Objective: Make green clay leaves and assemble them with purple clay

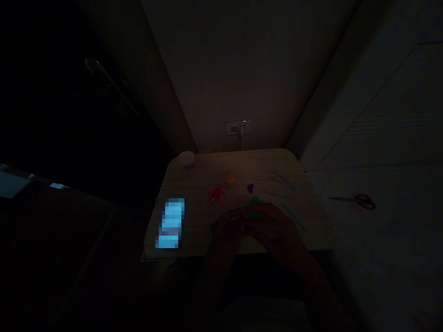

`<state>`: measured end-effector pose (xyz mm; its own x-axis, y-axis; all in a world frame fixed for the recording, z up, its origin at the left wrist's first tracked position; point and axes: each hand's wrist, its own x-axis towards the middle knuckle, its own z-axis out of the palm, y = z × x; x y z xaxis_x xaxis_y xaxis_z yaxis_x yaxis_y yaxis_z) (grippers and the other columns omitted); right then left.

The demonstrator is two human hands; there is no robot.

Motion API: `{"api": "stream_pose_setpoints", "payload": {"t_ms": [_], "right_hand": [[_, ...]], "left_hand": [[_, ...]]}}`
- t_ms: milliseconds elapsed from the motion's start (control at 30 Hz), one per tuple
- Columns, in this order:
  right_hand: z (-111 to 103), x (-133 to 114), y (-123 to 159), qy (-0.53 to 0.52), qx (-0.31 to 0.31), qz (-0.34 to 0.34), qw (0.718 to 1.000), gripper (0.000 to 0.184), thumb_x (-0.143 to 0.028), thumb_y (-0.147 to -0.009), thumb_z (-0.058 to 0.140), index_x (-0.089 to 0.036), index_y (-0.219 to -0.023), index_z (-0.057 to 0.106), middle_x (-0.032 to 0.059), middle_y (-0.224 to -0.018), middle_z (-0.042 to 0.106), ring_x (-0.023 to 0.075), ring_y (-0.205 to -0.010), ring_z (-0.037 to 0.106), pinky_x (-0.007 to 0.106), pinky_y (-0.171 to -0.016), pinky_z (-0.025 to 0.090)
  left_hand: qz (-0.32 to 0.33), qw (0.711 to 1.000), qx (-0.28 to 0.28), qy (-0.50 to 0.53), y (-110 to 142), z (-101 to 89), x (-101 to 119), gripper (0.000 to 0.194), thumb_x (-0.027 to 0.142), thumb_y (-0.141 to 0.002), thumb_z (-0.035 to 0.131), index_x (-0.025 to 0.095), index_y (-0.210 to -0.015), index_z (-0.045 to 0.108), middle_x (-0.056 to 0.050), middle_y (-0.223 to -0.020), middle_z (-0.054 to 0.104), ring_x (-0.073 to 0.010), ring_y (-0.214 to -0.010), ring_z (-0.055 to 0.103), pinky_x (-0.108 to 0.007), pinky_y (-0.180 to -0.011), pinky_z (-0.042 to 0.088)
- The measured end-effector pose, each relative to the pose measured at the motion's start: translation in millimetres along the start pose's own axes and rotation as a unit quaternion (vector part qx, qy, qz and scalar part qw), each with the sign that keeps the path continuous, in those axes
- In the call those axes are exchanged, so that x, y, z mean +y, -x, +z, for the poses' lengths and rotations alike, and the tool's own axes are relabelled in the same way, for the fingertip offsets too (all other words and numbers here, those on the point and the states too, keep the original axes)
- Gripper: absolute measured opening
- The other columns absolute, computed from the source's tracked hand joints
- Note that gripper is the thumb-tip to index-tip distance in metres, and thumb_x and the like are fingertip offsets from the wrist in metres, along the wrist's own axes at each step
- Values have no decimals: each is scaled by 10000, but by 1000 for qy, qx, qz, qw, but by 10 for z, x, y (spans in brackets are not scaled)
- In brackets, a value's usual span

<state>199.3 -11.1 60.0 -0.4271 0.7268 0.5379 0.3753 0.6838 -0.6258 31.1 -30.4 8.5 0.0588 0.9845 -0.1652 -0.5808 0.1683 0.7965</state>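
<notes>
The light is very dim. Over the table's front half, my left hand and my right hand meet with fingers curled in toward each other. Whatever sits between the fingertips is too dark to make out. A soft-looking green piece shows at my right hand's fingers, partly covered by them; whether it is held or lies behind them I cannot tell. Just beyond lie a small purple piece, an orange piece with a thin stick, and a red-pink piece with several finger-like arms.
Thin blue-green sticks lie on the wooden table to the right. A lit phone is at left, a pale cup at the back left corner. Red-handled scissors rest on a pale surface at right. A plugged wall socket is behind.
</notes>
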Motion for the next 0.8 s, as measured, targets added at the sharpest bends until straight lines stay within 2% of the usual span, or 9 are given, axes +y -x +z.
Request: {"api": "stream_pose_setpoints", "payload": {"t_ms": [67, 267, 367, 533, 600, 800], "right_hand": [[3, 7, 4, 12, 6, 0, 1000, 291, -219, -983, 669, -319, -1251, 720, 63, -1308, 712, 255, -1187, 658, 455, -981, 544], [38, 0, 5, 17, -5, 5, 1000, 332, -255, -966, 696, -324, -1291, 697, 61, -1358, 695, 267, -1226, 647, 483, -1029, 524], [43, -5, -5, 16, -4, -2, 1000, 279, -255, -975, 690, -329, -1242, 722, 49, -1308, 720, 249, -1180, 667, 448, -994, 537], [21, 15, 0, 8, 15, -8, 1000, 262, -238, -969, 694, -315, -1216, 736, 54, -1286, 730, 249, -1162, 672, 440, -973, 542], [4, 17, 6, 8, 17, -2, 1000, 246, -241, -956, 709, -305, -1191, 745, 58, -1292, 729, 256, -1166, 672, 447, -978, 541], [-25, -10, 5, 18, -22, -12, 1000, 309, -305, -979, 694, -323, -1288, 710, 62, -1350, 708, 256, -1204, 665, 458, -1005, 525]], "left_hand": [[-1, 1000, -7, 6, -5, 12, 5, 452, 388, -701, 925, 180, -1032, 697, -74, -1016, 773, -191, -875, 730, -293, -790, 556], [-9, 1000, 13, 2, -53, 16, 6, 497, 285, -539, 983, 182, -903, 661, -23, -842, 765, -180, -760, 717, -264, -675, 541], [-12, 1000, 18, -9, -55, 16, -4, 459, 246, -542, 976, 182, -875, 666, 4, -788, 733, -156, -727, 691, -250, -665, 520], [0, 1000, 0, 13, -9, 58, 3, 418, 369, -667, 935, 179, -951, 694, -40, -922, 755, -168, -799, 707, -268, -720, 533], [-4, 1000, -7, 10, 13, 71, 24, 419, 384, -707, 919, 180, -992, 691, -46, -911, 761, -169, -791, 716, -269, -722, 542], [-12, 1000, -13, -19, -20, 29, 34, 465, 356, -608, 967, 185, -906, 654, -2, -764, 729, -149, -669, 690, -233, -600, 525]]}}
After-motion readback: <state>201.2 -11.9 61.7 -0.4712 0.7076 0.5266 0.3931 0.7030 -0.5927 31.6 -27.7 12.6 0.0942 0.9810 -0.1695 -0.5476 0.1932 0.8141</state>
